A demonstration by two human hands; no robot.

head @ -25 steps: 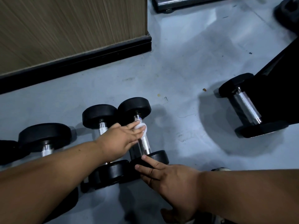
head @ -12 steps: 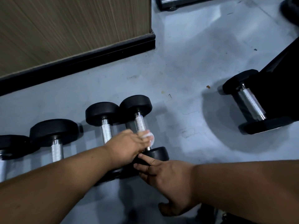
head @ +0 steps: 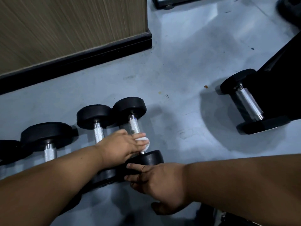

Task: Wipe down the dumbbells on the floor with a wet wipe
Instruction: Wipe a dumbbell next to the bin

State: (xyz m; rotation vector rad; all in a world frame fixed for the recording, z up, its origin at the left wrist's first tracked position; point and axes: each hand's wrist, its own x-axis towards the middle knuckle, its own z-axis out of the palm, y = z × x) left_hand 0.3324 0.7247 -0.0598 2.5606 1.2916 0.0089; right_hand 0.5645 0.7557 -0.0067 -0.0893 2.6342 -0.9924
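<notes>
Both forearms are extended into the frame from the bottom edge, left from lower left, right from lower right, converging at lower centre.

Right hand is laid palm down, fingers nearly straight and slightly spread, fingertips pressed on the near black head of the dumbbell; nothing is gripped by it. Thumb is tucked low toward the floor.

Left hand is angled over the chrome handle of the same dumbbell, fingers curled round a white wet wipe, which is held against the handle's near end, just above the near head.

That dumbbell is lying at centre frame, far head toward upper centre. A second dumbbell is seen touching it on the left; a third dumbbell is further left, near end hidden by the left forearm.

A larger dumbbell is lying well apart at right, against a black object.

A wood-grain panel with black base trim is seen at upper left.
</notes>
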